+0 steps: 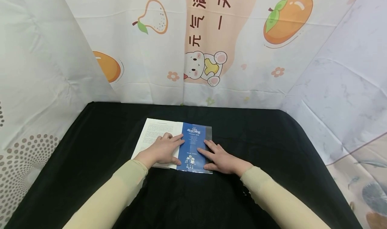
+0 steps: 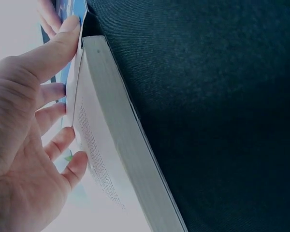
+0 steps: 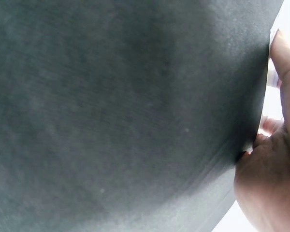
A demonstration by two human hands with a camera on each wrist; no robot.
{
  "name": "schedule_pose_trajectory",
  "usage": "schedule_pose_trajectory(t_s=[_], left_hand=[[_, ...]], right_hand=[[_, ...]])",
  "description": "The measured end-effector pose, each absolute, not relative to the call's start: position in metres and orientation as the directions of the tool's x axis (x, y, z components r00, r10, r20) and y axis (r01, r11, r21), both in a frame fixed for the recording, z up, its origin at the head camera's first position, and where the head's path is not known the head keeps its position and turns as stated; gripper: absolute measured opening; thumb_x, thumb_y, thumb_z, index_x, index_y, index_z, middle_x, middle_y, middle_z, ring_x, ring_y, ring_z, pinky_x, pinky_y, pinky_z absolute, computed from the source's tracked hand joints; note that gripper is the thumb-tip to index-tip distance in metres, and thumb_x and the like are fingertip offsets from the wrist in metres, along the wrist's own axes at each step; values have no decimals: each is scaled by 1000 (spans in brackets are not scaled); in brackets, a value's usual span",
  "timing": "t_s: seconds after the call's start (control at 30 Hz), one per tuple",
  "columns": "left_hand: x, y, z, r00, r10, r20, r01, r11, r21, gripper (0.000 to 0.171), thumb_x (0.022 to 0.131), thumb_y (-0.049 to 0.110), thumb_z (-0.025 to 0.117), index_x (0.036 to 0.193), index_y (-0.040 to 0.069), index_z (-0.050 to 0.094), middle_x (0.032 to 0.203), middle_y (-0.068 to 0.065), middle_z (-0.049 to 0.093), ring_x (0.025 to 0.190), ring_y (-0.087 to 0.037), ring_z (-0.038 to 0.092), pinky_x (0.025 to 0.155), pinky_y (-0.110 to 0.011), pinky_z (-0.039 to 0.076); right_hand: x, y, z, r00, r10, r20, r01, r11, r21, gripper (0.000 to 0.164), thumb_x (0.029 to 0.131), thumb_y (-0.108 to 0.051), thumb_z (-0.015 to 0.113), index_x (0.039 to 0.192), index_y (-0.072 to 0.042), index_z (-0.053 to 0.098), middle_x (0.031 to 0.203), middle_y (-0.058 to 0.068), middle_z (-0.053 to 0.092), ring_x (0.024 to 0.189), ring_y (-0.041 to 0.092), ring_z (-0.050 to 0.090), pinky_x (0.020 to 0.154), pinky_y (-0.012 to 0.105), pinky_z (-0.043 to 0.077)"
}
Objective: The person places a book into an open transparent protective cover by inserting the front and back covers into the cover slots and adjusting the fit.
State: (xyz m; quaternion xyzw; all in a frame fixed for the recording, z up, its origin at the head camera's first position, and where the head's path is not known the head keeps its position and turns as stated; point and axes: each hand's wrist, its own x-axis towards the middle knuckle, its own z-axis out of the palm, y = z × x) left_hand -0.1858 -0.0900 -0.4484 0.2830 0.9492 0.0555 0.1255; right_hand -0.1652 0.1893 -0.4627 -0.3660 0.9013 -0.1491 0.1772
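A thick book (image 1: 158, 129) lies spread on the black cloth, with a printed white page on the left and a blue cover flap (image 1: 188, 150) on the right. Along the flap's outer edge runs a strip of clear plastic film (image 1: 209, 133). My left hand (image 1: 163, 150) rests on the page, its fingertips and thumb reaching the flap's left edge. Extended fingers of my right hand (image 1: 222, 160) touch the right part of the flap and the film. In the left wrist view the book's page block (image 2: 121, 130) shows edge-on below the left thumb (image 2: 55, 50).
The black cloth (image 1: 257, 131) covers the table on all sides of the book. A white curtain (image 1: 145, 54) with fruit prints hangs behind it. Pale cloth walls (image 1: 341, 81) close in the left and right sides.
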Motion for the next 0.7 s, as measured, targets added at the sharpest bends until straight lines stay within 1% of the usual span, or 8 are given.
schedule_pose_trajectory(t_s=[0.17, 0.33, 0.47, 0.53, 0.7], left_hand=[[-183, -90, -450, -798, 571, -193, 552, 821, 144, 84, 79, 59, 70, 147, 21, 39, 156, 0, 28, 125, -28, 32, 98, -49, 36], [-175, -90, -447, -769, 623, -145, 616, 782, 97, 72, 84, 54, 68, 143, 17, 46, 151, -3, 36, 123, -30, 37, 96, -51, 38], [-167, -89, -446, -754, 646, -114, 642, 763, 75, 67, 86, 53, 66, 140, 16, 49, 149, -5, 39, 126, -33, 38, 99, -54, 38], [-163, -89, -446, -752, 651, -104, 648, 759, 68, 72, 85, 58, 64, 140, 15, 49, 148, -6, 40, 127, -34, 38, 101, -54, 37], [-155, -89, -448, -740, 665, -96, 664, 746, 53, 93, 75, 72, 64, 142, 12, 46, 149, -7, 38, 129, -37, 37, 102, -53, 38]], right_hand=[[-165, 190, -464, -671, -712, -205, -613, 689, -388, 66, 99, -45, 50, 154, -22, 22, 159, 19, 2, 143, 37, 1, 113, 61, 13], [-165, 190, -468, -678, -708, -196, -616, 693, -374, 67, 99, -46, 50, 154, -23, 21, 160, 18, 2, 144, 36, 1, 114, 59, 12], [-164, 190, -468, -686, -700, -197, -610, 701, -368, 67, 98, -47, 49, 154, -25, 19, 160, 17, 1, 144, 35, 1, 114, 58, 12], [-164, 190, -467, -689, -697, -199, -609, 705, -363, 67, 98, -48, 49, 154, -25, 19, 160, 17, 2, 144, 35, 1, 114, 58, 13], [-162, 189, -463, -697, -684, -217, -605, 723, -335, 68, 98, -49, 50, 154, -26, 19, 160, 16, 4, 144, 33, 3, 114, 58, 16]])
